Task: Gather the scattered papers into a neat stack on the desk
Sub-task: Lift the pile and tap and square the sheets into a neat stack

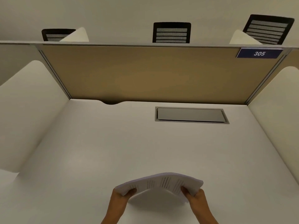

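Both hands have the bowed bundle of white printed papers [159,183] pinched at its ends, left hand [120,195] and right hand [196,196], held over the white laminate desk [113,143] at 6 o'clock. Looks like gathering's done; next, square the edges and lay it flat.

Light: soft and a bit dim, coming from above.
Shadow: a gray patch on the desk [113,151] under the papers [159,183], low in the middle.
Blur: everything looks a little soft.
Edges: straight lines bend near the sides.
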Demonstrator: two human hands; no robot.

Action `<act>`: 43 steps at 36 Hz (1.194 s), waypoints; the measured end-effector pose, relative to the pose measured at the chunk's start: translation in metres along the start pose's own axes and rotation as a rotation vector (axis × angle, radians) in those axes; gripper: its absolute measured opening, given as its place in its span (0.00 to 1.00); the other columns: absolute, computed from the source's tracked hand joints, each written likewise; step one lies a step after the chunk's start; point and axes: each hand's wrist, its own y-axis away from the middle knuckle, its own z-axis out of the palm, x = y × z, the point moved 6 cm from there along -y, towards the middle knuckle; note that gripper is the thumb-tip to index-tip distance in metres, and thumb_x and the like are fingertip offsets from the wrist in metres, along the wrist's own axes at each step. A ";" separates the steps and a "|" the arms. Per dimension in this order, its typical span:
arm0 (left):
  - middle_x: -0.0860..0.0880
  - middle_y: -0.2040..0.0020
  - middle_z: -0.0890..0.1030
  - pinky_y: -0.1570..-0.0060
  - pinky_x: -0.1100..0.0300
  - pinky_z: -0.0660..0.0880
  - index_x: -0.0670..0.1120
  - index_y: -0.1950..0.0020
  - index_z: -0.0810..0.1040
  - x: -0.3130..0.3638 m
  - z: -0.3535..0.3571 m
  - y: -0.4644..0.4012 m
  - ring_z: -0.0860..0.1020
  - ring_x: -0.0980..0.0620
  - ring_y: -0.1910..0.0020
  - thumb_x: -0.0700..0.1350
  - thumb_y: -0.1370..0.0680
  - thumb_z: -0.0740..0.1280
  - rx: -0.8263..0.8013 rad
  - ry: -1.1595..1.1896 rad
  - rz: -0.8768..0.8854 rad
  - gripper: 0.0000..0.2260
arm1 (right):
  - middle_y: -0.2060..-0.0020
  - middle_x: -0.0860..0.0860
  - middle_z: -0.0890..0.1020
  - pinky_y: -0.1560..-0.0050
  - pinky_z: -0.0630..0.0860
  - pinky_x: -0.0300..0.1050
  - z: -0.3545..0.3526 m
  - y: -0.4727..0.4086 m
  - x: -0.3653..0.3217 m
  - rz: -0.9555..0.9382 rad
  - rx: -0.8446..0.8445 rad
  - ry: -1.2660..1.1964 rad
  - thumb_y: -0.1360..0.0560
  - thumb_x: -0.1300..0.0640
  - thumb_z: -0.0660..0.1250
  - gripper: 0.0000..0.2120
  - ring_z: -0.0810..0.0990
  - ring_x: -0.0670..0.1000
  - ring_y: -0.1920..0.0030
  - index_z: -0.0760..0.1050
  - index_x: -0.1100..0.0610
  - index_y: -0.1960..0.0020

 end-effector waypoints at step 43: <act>0.64 0.43 0.83 0.46 0.66 0.78 0.67 0.39 0.77 0.120 0.043 -0.028 0.80 0.61 0.43 0.54 0.30 0.76 -0.440 -0.309 0.434 0.21 | 0.52 0.46 0.87 0.57 0.82 0.42 0.014 0.011 -0.214 -0.506 -0.315 1.247 0.26 0.53 0.64 0.14 0.84 0.48 0.58 0.82 0.44 0.43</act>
